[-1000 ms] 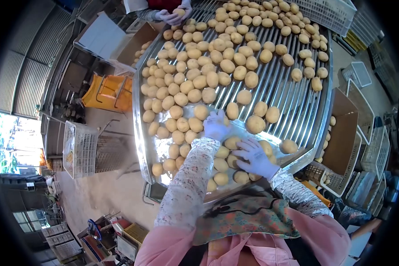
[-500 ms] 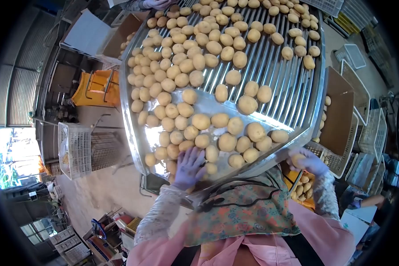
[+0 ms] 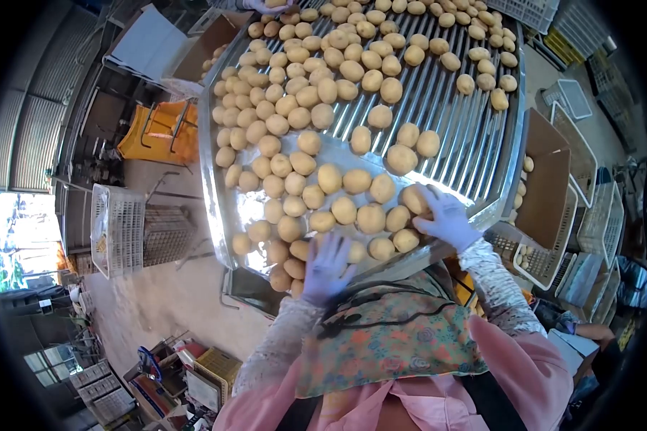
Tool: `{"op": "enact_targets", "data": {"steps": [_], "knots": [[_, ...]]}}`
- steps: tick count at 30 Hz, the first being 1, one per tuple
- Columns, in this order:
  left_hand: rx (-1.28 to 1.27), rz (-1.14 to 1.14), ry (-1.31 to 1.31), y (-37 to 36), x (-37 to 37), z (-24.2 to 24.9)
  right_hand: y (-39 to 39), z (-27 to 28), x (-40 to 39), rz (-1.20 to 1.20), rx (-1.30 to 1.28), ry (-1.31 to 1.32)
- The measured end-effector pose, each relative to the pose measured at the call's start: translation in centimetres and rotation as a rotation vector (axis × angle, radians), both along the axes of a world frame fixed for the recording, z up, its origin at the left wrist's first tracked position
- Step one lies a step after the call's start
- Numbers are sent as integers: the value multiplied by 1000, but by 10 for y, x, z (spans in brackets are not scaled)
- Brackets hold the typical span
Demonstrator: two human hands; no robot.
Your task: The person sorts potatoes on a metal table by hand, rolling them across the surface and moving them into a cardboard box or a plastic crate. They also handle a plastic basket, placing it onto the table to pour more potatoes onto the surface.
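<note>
Many potatoes [image 3: 330, 178] lie on a metal sorting table, thickest along its left side and back. My left hand [image 3: 328, 267], in a pale purple glove, is open with fingers spread against the potatoes at the smooth near edge. Gloved the same way, my right hand [image 3: 447, 220] rests at the right side of the near plate. Its fingers and thumb are apart and touch a large potato [image 3: 413, 199]; the palm hides whatever is beneath it. Behind the plate, metal rollers [image 3: 453, 147] carry a few scattered potatoes.
Another person's gloved hand [image 3: 266, 7] is at the far left corner. A cardboard box [image 3: 550, 190] and white plastic crates [image 3: 579, 154] stand at the right. To the left are a white crate [image 3: 115, 231] and an orange sheet [image 3: 158, 133].
My right hand has come from beside the table, where it held a potato, onto the near plate without that potato. My left hand has shifted slightly right; several potatoes near it moved.
</note>
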State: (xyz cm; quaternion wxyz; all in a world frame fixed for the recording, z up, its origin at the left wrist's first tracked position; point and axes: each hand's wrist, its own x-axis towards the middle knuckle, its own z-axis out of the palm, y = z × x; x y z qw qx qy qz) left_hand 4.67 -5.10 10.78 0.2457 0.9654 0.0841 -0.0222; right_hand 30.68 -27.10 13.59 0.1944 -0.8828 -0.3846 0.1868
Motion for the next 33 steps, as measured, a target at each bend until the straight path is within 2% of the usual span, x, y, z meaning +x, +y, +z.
{"op": "enact_targets", "data": {"steps": [1, 2, 4, 5, 6, 7, 8, 9, 10, 11, 12, 14, 16, 18, 20, 21, 22, 23, 24, 25, 26, 27, 28, 29, 30, 31, 32, 33], "knots": [[57, 101, 76, 8, -15, 4, 10, -8, -3, 3, 0, 5], [55, 105, 82, 14, -28, 3, 18, -16, -6, -2, -9, 28], [209, 234, 25, 24, -43, -12, 30, -15, 0, 3, -15, 47], [219, 357, 27, 21, -41, -21, 36, -7, 8, 72, -21, 160], [222, 358, 28, 15, -32, -20, 38, -4, 9, 138, -29, 279], [229, 361, -25, 8, -16, -16, 36, -18, 12, 220, 59, 206], [237, 365, -81, 1, -4, -16, 32, -29, 22, 224, 63, 204], [111, 248, -128, -5, 0, -24, 38, -20, 35, 170, 97, 331], [113, 258, -130, -14, 6, -20, 43, -9, 46, 121, 127, 458], [70, 138, -110, -24, 10, -16, 53, -2, 48, -61, 193, 340], [27, 14, -87, -31, 11, -12, 61, -5, 55, -32, 241, 14], [28, 29, -144, -30, 5, -30, 82, -5, 52, 52, 78, -255], [111, 10, -182, -28, 13, -30, 107, -22, 46, 5, -6, -212], [83, 38, -185, -31, 26, -24, 113, -23, 52, -28, -87, -177], [52, 64, -181, -24, 34, -10, 104, -14, 59, 7, 194, 223], [60, 2, -170, -12, 37, 1, 90, -17, 60, -3, 193, 227], [66, -57, -162, 1, 36, 8, 66, -21, 60, -82, 361, 293], [168, 0, -146, 15, 31, 6, 39, -25, 57, -163, 527, 358], [266, 57, -128, 32, 22, 3, 6, -5, 52, -275, 604, 657], [228, 188, -98, 51, 11, 2, -31, 14, 44, -384, 643, 850], [191, 317, -69, 69, 4, 0, -72, 35, 38, -417, 576, 948], [181, 306, -68, 82, 2, -6, -115, 48, 31, -405, 438, 938], [314, 332, -148, 93, 1, -14, -151, 56, 17, -453, 306, 913], [447, 362, -230, 97, 4, -20, -199, 40, 8, -431, 276, 1097], [439, 357, -226, 90, 15, -18, -231, 39, -4, -485, 163, 1212], [283, 187, -297, 74, 35, -13, -259, 27, -22, -362, -9, 953], [128, 15, -373, 57, 51, -11, -261, 37, -33, -391, -371, 772], [82, -106, -283, 35, 64, -16, -264, 36, -45, -350, -458, 531]]}}
